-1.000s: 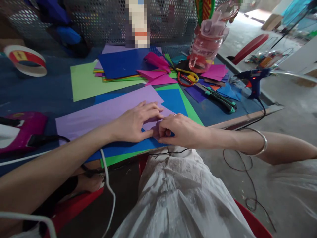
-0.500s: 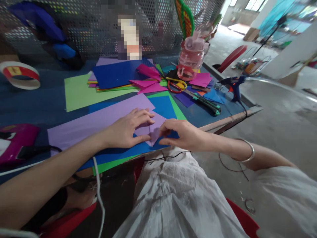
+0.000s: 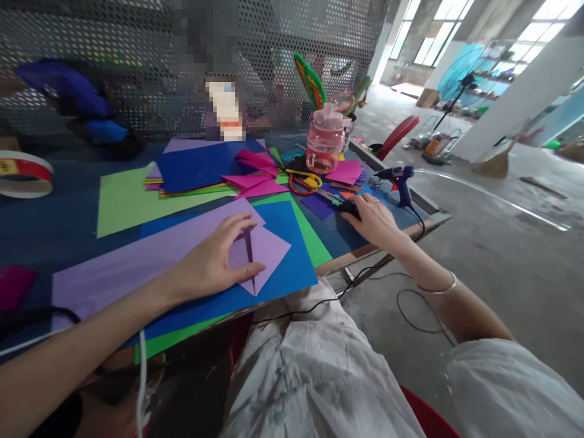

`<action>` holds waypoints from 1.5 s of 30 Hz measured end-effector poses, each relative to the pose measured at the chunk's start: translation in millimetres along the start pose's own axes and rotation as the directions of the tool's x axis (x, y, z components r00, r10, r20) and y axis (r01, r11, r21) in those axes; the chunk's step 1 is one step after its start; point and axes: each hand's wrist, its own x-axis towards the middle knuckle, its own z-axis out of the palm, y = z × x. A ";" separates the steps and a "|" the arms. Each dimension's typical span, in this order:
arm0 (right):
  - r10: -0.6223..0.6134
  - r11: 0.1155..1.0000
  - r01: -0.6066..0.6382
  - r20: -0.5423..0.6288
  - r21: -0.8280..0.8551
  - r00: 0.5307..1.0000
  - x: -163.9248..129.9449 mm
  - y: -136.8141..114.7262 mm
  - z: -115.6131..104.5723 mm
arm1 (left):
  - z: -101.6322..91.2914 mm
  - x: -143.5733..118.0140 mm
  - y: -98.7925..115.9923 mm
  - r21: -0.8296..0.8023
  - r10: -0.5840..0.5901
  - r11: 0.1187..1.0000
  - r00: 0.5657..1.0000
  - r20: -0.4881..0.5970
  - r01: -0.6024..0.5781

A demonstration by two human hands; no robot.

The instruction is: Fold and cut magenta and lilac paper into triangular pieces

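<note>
at the far left of the worktop [image 3: 55, 231] a roll of tape [image 3: 22, 174] lies flat, well apart from the work. next to it a light green sheet [image 3: 123, 204] sits partly under a stack of coloured paper [image 3: 201, 173], fanned so each colour shows. in front of these a long purple sheet [image 3: 137, 261] lies over a blue sheet [image 3: 283, 255]. the left hand [image 3: 212, 261] rests on the purple sheet, fingers spread and pressed down beside the folded purple corner [image 3: 264, 252], it seems to keep the crease flat and stop the paper sliding. further right, red and yellow scissors [image 3: 303, 181] and a pink water bottle [image 3: 325, 139] stand near the back. the right hand [image 3: 374, 218] reaches out over a green-handled cutter [image 3: 344, 205], fingers curled on it; whether it grips it fully i cannot tell. just beyond, a blue glue gun [image 3: 398, 179] stands propped at the worktop's edge, its cord hanging down.
</note>
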 end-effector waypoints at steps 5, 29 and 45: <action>0.021 0.992 -0.012 -0.073 0.124 0.997 -11.1 -6.9 -5.8 | 2.3 2.5 7.2 -0.093 -0.004 0.996 1.000 -0.026 0.001; -0.115 0.097 -0.542 0.551 0.834 0.827 -111.6 -65.9 -20.9 | -3.1 19.0 25.8 -0.384 0.141 0.918 0.985 0.099 -0.093; -0.242 0.356 -0.403 0.500 0.843 0.831 -110.4 -67.4 -24.4 | -3.2 13.4 29.7 -0.363 0.153 0.923 0.987 0.051 -0.125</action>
